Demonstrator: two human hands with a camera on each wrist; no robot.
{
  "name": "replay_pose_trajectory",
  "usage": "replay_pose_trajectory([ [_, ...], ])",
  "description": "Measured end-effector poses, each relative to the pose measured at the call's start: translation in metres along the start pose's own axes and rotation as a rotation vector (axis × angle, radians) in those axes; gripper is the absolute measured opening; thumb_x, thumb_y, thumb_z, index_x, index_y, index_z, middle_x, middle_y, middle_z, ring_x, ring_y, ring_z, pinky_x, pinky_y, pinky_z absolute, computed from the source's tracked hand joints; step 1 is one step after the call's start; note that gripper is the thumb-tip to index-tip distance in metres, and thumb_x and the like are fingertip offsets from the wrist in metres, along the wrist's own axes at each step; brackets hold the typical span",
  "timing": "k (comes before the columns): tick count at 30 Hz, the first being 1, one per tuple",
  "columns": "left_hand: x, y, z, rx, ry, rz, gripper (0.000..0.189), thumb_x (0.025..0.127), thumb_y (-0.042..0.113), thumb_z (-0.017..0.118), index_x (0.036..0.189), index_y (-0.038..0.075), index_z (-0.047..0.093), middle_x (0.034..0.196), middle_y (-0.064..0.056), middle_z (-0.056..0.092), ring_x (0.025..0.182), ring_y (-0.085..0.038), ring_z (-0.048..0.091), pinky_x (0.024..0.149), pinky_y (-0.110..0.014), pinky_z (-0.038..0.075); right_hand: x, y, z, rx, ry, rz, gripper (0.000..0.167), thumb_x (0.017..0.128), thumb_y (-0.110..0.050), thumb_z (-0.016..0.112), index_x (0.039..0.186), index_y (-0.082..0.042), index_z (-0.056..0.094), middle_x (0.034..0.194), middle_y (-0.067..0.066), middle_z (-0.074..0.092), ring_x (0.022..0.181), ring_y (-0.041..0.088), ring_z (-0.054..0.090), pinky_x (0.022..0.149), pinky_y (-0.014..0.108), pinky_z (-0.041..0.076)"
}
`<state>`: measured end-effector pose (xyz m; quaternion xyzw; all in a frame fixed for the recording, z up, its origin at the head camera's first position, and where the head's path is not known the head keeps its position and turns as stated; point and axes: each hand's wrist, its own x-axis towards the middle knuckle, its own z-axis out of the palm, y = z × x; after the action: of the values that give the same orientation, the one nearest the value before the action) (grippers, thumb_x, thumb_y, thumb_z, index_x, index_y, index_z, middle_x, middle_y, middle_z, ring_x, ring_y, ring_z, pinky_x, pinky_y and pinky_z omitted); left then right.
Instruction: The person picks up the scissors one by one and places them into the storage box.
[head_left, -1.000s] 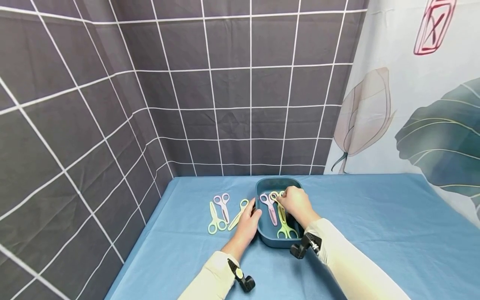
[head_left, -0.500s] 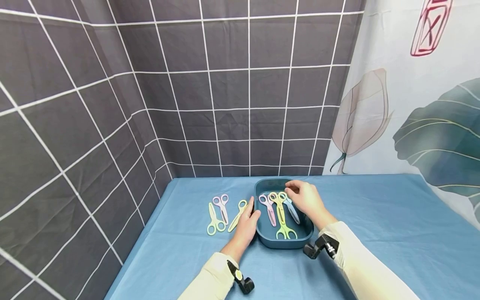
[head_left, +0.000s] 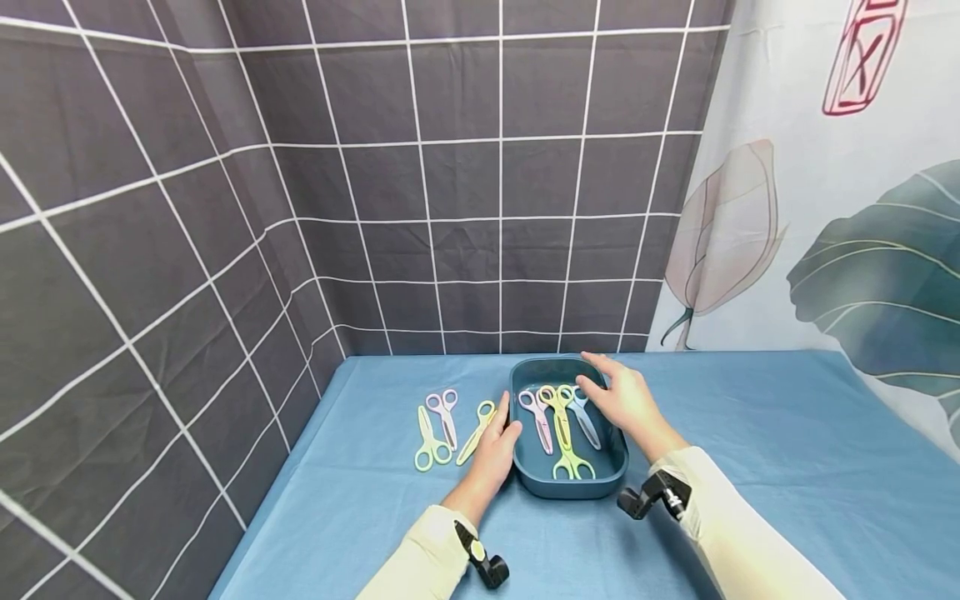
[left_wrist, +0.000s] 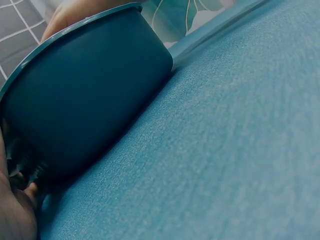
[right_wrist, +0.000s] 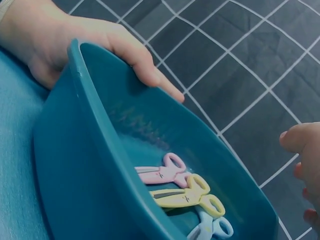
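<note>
Blue cloth [head_left: 765, 475] carries a tub [head_left: 570, 490]. The left hand [head_left: 491, 454] lies along the tub's left wall, fingers straight, thumb by the rim. The right hand [head_left: 626, 402] hovers over the tub's right edge, thumb and fingers wide, holding nothing. Inside lie pink scissors [head_left: 543, 425], yellow scissors [head_left: 557, 406], lime scissors [head_left: 572, 461] meeting the yellow pair, and blue scissors [head_left: 585, 422]; left of the tub, on the cloth, lie purple scissors [head_left: 448, 421], green scissors [head_left: 427, 432] and cream scissors [head_left: 474, 437]. The step in hand looks like letting go of the blue scissors; the next move probably calls for a steady tub and a pinch on another handle. Compared with a second ago, the right hand sits further right, uncovering the blue scissors; the left stays put.
</note>
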<state>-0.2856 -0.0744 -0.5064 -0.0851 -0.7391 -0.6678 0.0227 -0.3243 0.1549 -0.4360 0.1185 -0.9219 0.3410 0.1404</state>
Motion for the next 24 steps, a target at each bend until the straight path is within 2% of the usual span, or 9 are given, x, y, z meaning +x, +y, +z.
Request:
replay_pose_trajectory([
  [6, -0.013, 0.028, -0.004, -0.001, -0.021, -0.006, 0.058, 0.103, 0.005, 0.045, 0.158, -0.001, 0.026, 0.163, -0.022, 0.024, 0.152, -0.036, 0.018, 0.122, -0.051, 0.015, -0.001, 0.004, -0.005, 0.031, -0.01, 0.034, 0.059, 0.099, -0.03, 0.064, 0.151, -0.006, 0.047, 0.15, 0.029, 0.044, 0.121, 0.046, 0.059, 0.104, 0.062, 0.042],
  [9, -0.017, 0.036, -0.006, 0.004, -0.023, 0.004, 0.058, 0.103, 0.005, 0.045, 0.157, -0.002, 0.027, 0.163, -0.022, 0.025, 0.151, -0.036, 0.019, 0.122, -0.051, 0.016, -0.003, 0.008, -0.006, 0.053, -0.018, 0.08, 0.06, 0.101, -0.031, 0.059, 0.154, -0.009, 0.043, 0.15, 0.028, 0.045, 0.101, 0.045, 0.064, 0.102, 0.059, 0.043],
  [11, -0.019, 0.038, -0.005, -0.006, -0.019, 0.007, 0.058, 0.103, 0.005, 0.045, 0.157, -0.002, 0.027, 0.163, -0.022, 0.025, 0.151, -0.036, 0.019, 0.122, -0.051, 0.016, -0.003, 0.01, -0.007, 0.065, -0.021, 0.103, 0.059, 0.102, -0.029, 0.056, 0.155, -0.009, 0.041, 0.151, 0.028, 0.044, 0.109, 0.047, 0.061, 0.103, 0.06, 0.043],
  [13, -0.019, 0.038, -0.004, -0.018, -0.011, 0.013, 0.058, 0.102, 0.004, 0.045, 0.157, -0.002, 0.027, 0.163, -0.023, 0.025, 0.151, -0.036, 0.019, 0.122, -0.051, 0.016, -0.004, 0.013, -0.007, 0.083, -0.026, 0.124, 0.059, 0.102, -0.027, 0.055, 0.156, -0.009, 0.039, 0.151, 0.028, 0.043, 0.111, 0.05, 0.06, 0.103, 0.06, 0.043],
  [16, -0.017, 0.034, -0.002, -0.034, 0.0, 0.01, 0.058, 0.103, 0.003, 0.044, 0.158, -0.002, 0.026, 0.163, -0.022, 0.024, 0.152, -0.035, 0.018, 0.123, -0.05, 0.014, -0.006, 0.016, -0.007, 0.116, -0.03, 0.131, 0.058, 0.103, -0.023, 0.053, 0.156, -0.005, 0.037, 0.153, 0.028, 0.04, 0.132, 0.051, 0.047, 0.108, 0.06, 0.039],
  [21, -0.012, 0.025, 0.002, -0.03, 0.019, 0.011, 0.058, 0.103, 0.002, 0.042, 0.158, -0.002, 0.024, 0.164, -0.021, 0.023, 0.152, -0.034, 0.017, 0.123, -0.049, 0.013, -0.011, 0.022, -0.004, 0.183, -0.018, 0.137, 0.057, 0.104, -0.02, 0.052, 0.154, 0.003, 0.037, 0.154, 0.026, 0.041, 0.136, 0.046, 0.044, 0.111, 0.053, 0.039],
  [24, -0.012, 0.026, 0.002, -0.021, 0.021, 0.014, 0.058, 0.103, 0.003, 0.042, 0.158, -0.002, 0.025, 0.164, -0.021, 0.023, 0.152, -0.034, 0.017, 0.123, -0.049, 0.013, -0.015, 0.026, -0.001, 0.215, -0.01, 0.159, 0.056, 0.105, -0.019, 0.051, 0.153, 0.005, 0.037, 0.153, 0.025, 0.042, 0.138, 0.044, 0.043, 0.111, 0.052, 0.038],
])
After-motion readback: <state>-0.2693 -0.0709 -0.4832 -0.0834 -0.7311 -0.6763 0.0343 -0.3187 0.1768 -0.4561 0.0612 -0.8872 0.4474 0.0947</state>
